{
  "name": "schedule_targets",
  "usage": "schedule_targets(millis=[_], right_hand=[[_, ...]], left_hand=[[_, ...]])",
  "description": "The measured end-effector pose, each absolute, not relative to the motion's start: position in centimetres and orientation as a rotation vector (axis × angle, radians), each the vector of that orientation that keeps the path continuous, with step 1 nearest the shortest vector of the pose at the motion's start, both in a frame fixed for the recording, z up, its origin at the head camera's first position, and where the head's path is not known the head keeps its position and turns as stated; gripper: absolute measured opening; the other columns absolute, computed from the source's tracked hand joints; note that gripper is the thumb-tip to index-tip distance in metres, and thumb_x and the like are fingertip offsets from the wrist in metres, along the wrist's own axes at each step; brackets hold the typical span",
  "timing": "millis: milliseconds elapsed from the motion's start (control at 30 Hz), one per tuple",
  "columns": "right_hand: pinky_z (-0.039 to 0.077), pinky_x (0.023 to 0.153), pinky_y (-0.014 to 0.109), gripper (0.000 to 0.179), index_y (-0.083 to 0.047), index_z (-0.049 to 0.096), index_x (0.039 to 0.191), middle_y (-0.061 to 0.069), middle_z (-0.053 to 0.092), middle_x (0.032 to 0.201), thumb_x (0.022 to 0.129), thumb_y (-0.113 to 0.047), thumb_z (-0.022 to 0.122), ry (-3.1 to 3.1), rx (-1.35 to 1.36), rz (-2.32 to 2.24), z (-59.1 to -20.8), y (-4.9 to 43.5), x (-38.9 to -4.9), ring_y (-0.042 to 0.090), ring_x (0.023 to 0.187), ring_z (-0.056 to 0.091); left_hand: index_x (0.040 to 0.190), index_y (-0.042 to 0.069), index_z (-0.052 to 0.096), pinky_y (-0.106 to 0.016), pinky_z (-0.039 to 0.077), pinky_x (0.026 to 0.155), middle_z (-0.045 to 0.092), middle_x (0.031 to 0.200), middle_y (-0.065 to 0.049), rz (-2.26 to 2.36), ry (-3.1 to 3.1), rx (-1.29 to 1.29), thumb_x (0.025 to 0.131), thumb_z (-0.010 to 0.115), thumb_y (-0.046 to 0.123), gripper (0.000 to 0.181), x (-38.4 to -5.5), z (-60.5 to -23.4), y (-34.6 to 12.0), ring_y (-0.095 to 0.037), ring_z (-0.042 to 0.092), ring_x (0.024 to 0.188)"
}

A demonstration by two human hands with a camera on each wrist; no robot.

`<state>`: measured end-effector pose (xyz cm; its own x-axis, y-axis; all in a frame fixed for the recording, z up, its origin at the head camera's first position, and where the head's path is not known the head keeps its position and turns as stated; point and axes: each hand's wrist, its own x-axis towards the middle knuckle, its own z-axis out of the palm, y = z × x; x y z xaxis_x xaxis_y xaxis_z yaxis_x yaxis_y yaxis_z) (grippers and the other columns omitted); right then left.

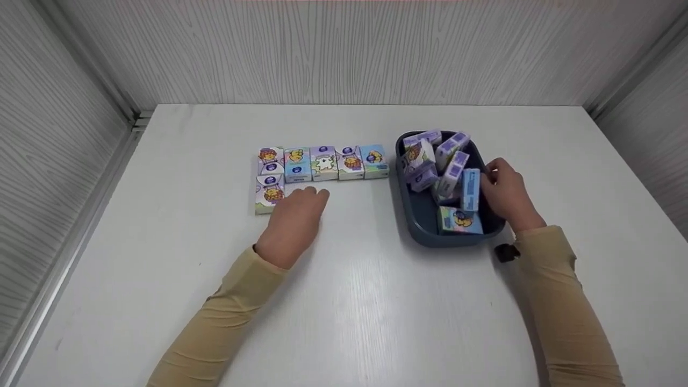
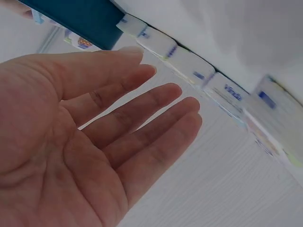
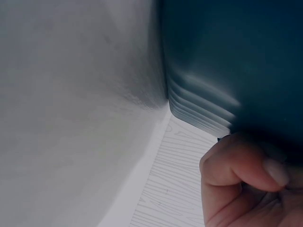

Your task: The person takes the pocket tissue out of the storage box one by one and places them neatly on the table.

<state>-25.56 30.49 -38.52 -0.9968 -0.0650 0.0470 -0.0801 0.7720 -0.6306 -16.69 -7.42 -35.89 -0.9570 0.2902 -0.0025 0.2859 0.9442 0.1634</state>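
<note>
My left hand [image 1: 294, 223] hovers over the white table, just in front of a row of small tissue packs [image 1: 324, 163]. Its fingers look relaxed and hold nothing in the left wrist view [image 2: 109, 127]. Beside its fingertips, one purple and white tissue pack [image 1: 269, 193] lies below the row's left end. At the right stands a dark blue plastic bin [image 1: 430, 236] with several jumbled tissue packs [image 1: 452, 171] inside. My right hand [image 1: 508, 193] grips the bin's right rim, fingers curled; the bin wall partly hides them in the right wrist view [image 3: 251, 175].
Inside the bin, a blue tissue pack [image 1: 471, 190] stands on edge near the right hand, and another pack [image 1: 460, 220] lies by the front wall. A small black object [image 1: 506, 252] sits at the right wrist. A wood-patterned panel [image 1: 344, 54] rises behind the table.
</note>
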Motion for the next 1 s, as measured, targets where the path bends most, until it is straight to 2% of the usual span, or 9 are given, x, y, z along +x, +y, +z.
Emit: schedule_targets(millis=[233,367,500,600,733,833,1000], right_hand=[[0.041,0.072,0.043,0.030,0.005,0.042,0.113,0.023,0.058,0.097,0.101,-0.022,0.039,-2.935,0.151,1.025,-39.0,30.4,-25.5,0.030,0.079,0.050],[0.040,0.067,0.040,0.027,0.005,0.043,0.112,0.020,0.057,0.090,0.101,-0.020,0.039,-2.919,0.171,0.988,-39.1,30.5,-25.4,0.028,0.072,0.048],[0.039,0.066,0.040,0.027,0.004,0.043,0.112,0.018,0.056,0.087,0.101,-0.021,0.039,-2.928,0.164,0.994,-39.2,30.5,-25.4,0.027,0.071,0.047],[0.040,0.068,0.040,0.028,0.004,0.043,0.112,0.019,0.057,0.090,0.101,-0.022,0.040,-2.933,0.142,1.010,-39.1,30.4,-25.4,0.028,0.075,0.048],[0.042,0.072,0.043,0.028,0.004,0.043,0.112,0.023,0.058,0.098,0.101,-0.022,0.040,-2.929,0.133,1.009,-38.9,30.3,-25.5,0.030,0.081,0.051],[0.042,0.074,0.044,0.029,0.004,0.043,0.113,0.024,0.058,0.102,0.101,-0.022,0.040,-2.926,0.137,1.010,-38.8,30.3,-25.5,0.031,0.083,0.052],[0.041,0.071,0.042,0.029,0.004,0.043,0.113,0.023,0.057,0.098,0.101,-0.022,0.039,-2.924,0.133,1.019,-38.5,30.6,-25.5,0.030,0.080,0.050]], left_hand=[[0.124,0.002,0.056,-0.038,0.053,0.078,0.061,0.111,-0.014,0.322,3.140,0.654,0.096,0.058,0.022,0.034,-17.5,-36.6,-4.2,-0.027,0.060,0.097],[0.129,0.000,0.051,-0.038,0.050,0.088,0.055,0.124,-0.016,0.380,3.176,0.783,0.099,0.052,0.029,0.042,-18.9,-36.8,-1.7,-0.027,0.056,0.111],[0.137,-0.003,0.042,-0.037,0.040,0.101,0.045,0.137,-0.019,0.402,3.170,0.866,0.100,0.048,0.032,0.051,-20.4,-36.7,0.8,-0.029,0.046,0.126],[0.140,-0.005,0.038,-0.037,0.032,0.107,0.041,0.140,-0.021,0.367,3.180,0.927,0.100,0.048,0.030,0.054,-21.4,-36.9,2.6,-0.030,0.039,0.131],[0.140,-0.006,0.038,-0.036,0.030,0.108,0.042,0.139,-0.021,0.303,3.190,1.009,0.100,0.048,0.024,0.051,-22.3,-37.3,4.9,-0.030,0.041,0.129],[0.139,-0.006,0.038,-0.034,0.033,0.107,0.041,0.139,-0.022,0.294,3.192,1.033,0.101,0.044,0.015,0.044,-22.8,-37.3,6.3,-0.029,0.041,0.129],[0.140,-0.005,0.033,-0.032,0.039,0.102,0.036,0.141,-0.028,0.283,3.235,1.008,0.101,0.037,0.005,0.041,-23.9,-37.4,8.0,-0.034,0.037,0.132]])
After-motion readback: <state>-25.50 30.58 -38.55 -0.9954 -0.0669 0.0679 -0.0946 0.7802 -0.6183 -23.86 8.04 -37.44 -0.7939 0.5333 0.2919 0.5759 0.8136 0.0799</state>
